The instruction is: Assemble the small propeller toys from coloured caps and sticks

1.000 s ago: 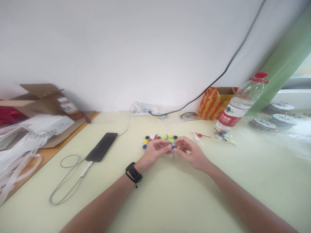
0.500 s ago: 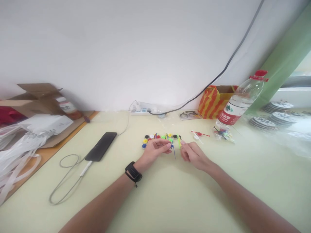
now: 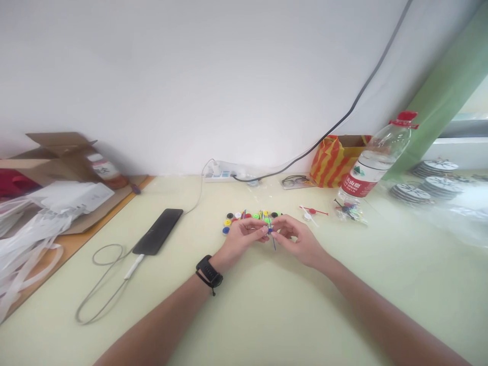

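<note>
My left hand [image 3: 246,235] is closed, its thumb and fingers pinching a thin blue plastic stick with a round hub [image 3: 273,243], which stands nearly upright and tilted. From the other side my right hand [image 3: 299,239] meets it, thumb and fingertips closed at the blue hub; any other small piece between these fingers is hidden. Just behind both hands lie several coloured round plastic caps [image 3: 227,222] in yellow, black, white, red, green and blue, and a few thin coloured sticks [image 3: 261,214], partly covered by the fingers.
Right of the hands lie a red stick piece [image 3: 312,211] and a white one [image 3: 307,216]. Beyond stand a water bottle [image 3: 358,180], a small bag of parts [image 3: 348,211] and a striped bag [image 3: 328,162]. A charging phone [image 3: 158,231] lies left; a power strip [image 3: 221,175] sits by the wall.
My right hand has moved left and up to the blue stick, and its fingers now touch the hub. The dark arrow-tipped piece seen at its fingertips is now hidden. My left hand stays put.
</note>
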`<state>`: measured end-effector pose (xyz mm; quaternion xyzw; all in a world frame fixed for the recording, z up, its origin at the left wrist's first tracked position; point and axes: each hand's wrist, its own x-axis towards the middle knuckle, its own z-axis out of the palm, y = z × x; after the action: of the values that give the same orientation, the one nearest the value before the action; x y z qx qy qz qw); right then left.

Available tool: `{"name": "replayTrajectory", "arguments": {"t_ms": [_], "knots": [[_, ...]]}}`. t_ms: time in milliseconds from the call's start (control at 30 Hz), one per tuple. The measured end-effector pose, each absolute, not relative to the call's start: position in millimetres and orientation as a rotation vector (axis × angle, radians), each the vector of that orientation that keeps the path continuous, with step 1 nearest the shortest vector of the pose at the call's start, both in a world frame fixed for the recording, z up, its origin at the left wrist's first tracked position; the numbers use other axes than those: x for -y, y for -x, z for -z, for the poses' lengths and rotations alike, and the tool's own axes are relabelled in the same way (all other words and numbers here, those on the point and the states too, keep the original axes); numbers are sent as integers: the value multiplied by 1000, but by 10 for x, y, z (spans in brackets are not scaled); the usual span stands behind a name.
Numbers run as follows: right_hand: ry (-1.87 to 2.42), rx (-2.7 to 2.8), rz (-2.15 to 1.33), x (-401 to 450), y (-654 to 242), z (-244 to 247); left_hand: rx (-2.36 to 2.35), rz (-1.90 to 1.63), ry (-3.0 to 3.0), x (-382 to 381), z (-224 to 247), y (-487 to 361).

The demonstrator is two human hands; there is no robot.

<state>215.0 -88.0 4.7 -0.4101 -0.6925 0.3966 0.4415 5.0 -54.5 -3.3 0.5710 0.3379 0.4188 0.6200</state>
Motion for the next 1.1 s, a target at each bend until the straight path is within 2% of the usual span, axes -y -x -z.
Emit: {"name": "replayTrajectory", "arguments": {"t_ms": [267, 467, 733, 1100], "knots": [[1098, 1824, -753, 895, -2200, 8, -815, -964, -1286, 537, 43, -43], [1117, 1843, -1009, 836, -2232, 2, -820, -960, -1284, 533, 57, -47], [1005, 1651, -1079, 823, -2187, -9, -792, -979, -1281, 526, 76, -42], [1066, 1753, -894, 879, -2172, 6, -803, -966, -1291, 539, 39, -45]]}}
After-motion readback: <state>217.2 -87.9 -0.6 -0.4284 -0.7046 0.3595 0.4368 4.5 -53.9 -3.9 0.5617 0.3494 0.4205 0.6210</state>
